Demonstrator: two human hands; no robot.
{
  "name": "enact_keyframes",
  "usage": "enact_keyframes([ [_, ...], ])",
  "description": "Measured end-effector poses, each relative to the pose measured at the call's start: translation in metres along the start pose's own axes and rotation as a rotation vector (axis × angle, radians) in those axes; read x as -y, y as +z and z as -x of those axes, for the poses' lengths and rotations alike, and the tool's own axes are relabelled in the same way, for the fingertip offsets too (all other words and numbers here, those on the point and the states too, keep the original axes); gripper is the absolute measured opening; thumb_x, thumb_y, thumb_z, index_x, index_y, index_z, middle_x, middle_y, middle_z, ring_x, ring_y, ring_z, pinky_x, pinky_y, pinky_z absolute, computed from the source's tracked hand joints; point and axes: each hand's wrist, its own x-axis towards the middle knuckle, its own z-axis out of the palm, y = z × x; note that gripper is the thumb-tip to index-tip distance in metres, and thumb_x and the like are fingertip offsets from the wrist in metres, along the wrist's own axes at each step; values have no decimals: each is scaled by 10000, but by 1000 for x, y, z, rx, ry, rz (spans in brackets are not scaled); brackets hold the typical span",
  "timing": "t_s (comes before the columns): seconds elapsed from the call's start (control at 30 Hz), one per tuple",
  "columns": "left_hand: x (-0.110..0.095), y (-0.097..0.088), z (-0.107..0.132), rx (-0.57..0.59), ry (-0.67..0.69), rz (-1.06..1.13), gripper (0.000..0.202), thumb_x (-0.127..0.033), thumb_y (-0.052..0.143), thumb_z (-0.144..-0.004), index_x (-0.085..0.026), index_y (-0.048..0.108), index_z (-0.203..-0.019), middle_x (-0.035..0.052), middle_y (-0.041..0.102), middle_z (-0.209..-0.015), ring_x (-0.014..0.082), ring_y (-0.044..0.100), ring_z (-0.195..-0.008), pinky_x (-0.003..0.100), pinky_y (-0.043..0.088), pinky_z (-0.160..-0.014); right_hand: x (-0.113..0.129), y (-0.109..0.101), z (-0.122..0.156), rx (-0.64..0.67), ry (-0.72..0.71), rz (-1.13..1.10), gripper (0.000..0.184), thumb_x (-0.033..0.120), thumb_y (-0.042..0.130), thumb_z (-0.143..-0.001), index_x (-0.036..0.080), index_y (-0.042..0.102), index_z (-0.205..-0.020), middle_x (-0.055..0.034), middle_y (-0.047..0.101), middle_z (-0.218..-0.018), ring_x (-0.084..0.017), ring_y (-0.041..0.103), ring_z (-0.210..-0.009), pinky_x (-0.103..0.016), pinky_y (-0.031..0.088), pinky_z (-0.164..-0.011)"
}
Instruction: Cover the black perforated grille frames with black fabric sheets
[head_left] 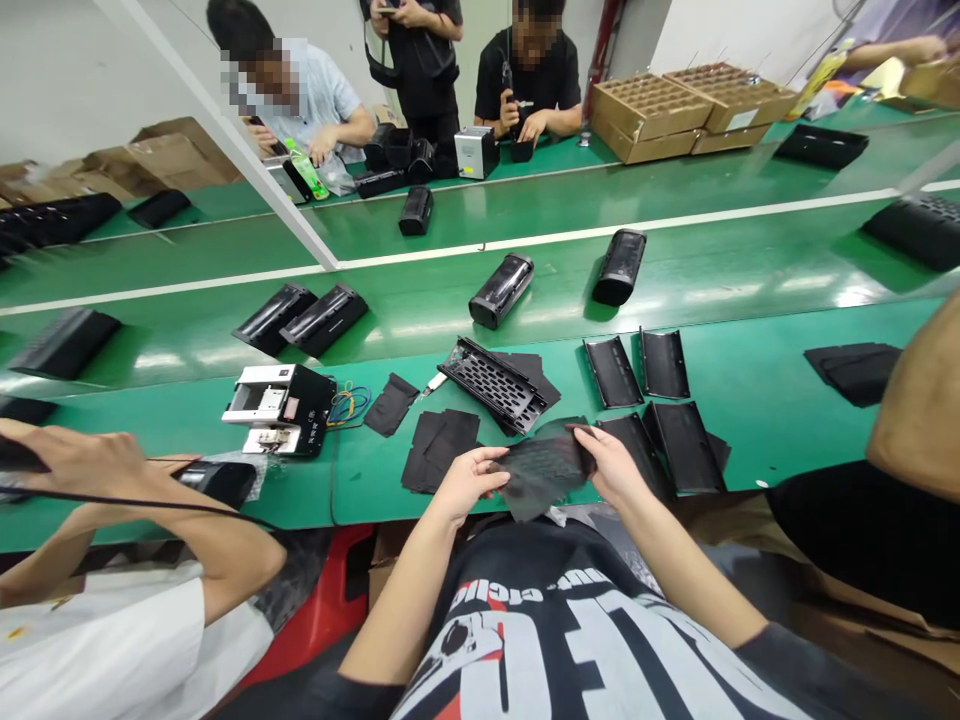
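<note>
My left hand (469, 480) and my right hand (611, 465) hold a thin, semi-transparent black mesh sheet (541, 468) by its two sides, just above the green workbench (750, 450). Beyond the sheet lies a black perforated plastic grille housing (495, 385). Left of my left hand is a stack of black fabric sheets (440, 450), with a single sheet (390, 405) beyond it. Near my right hand, several black curved half-shells (686, 447) lie open side up, and another stack of black sheets (855, 372) rests farther right.
A co-worker's hands (90, 465) at the left hold a black cylindrical part (217, 483) near a white and black machine (281, 408) with coloured wires. Another person's shoulder (922, 410) intrudes at the right. Parallel green belts carry black parts; further workers and cardboard trays stand beyond.
</note>
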Motion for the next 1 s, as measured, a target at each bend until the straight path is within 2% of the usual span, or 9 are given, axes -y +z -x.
enact_keyframes([
  [0.13,49,2,-45,-195,20,-175,255,-130,618,-567,-116,597,-821,-32,518,-456,78,463,-396,181,316,-392,-52,-31,-27,-81,-87,504,250,385,530,-651,154,595,-718,-43,632,-672,-180,573,-641,-296,444,-608],
  [0.2,66,4,-63,-249,42,-242,182,-109,605,-565,-121,593,-746,-38,506,-444,81,455,-392,199,343,-422,-65,-41,-37,-98,-119,764,223,371,506,-654,160,578,-650,-41,608,-627,-189,557,-628,-303,425,-602],
  [0.3,79,5,-80,-294,73,-318,130,-88,598,-555,-138,581,-674,-44,499,-450,89,468,-423,219,373,-493,-71,-48,-46,-137,-115,926,172,329,520,-636,178,535,-554,-28,551,-548,-192,530,-589,-306,391,-589],
  [0.4,83,2,-88,-329,100,-423,138,-99,602,-555,-162,581,-676,-43,507,-481,106,498,-484,232,384,-568,-71,-48,-47,-171,-103,1021,150,302,509,-652,186,521,-558,-32,534,-561,-197,530,-609,-301,374,-591],
  [0.5,85,-2,-88,-347,118,-541,150,-122,589,-581,-176,585,-721,-16,549,-574,127,530,-594,246,387,-648,-70,-47,-46,-208,-71,1155,133,298,515,-669,177,545,-715,-58,564,-692,-209,549,-709,-294,376,-621],
  [0.63,86,-3,-88,-392,128,-684,243,-146,561,-629,-139,565,-872,72,574,-798,175,538,-770,289,374,-737,-69,-42,-47,-242,58,1447,345,326,495,-715,147,463,-1008,-114,537,-960,-224,548,-843,-297,390,-663],
  [0.73,83,-3,-90,-379,147,-748,213,-186,530,-679,-123,568,-879,107,569,-842,201,534,-826,309,366,-765,-68,-39,-51,-228,111,1507,378,350,454,-753,129,417,-1057,-139,510,-1006,-241,535,-900,-310,391,-697],
  [0.87,76,-7,-93,-329,195,-770,114,-254,512,-709,-163,581,-719,72,585,-763,188,544,-801,290,369,-747,-72,-38,-57,-234,96,1487,358,359,426,-774,123,410,-1043,-142,506,-987,-241,514,-940,-308,381,-734],
  [1.0,75,-14,-87,-278,208,-716,142,-307,509,-706,-181,539,-649,-2,553,-586,131,544,-564,248,386,-607,-75,-42,-60,-237,70,1490,338,380,450,-756,124,441,-977,-151,472,-1007,-242,524,-896,-312,381,-708],
])
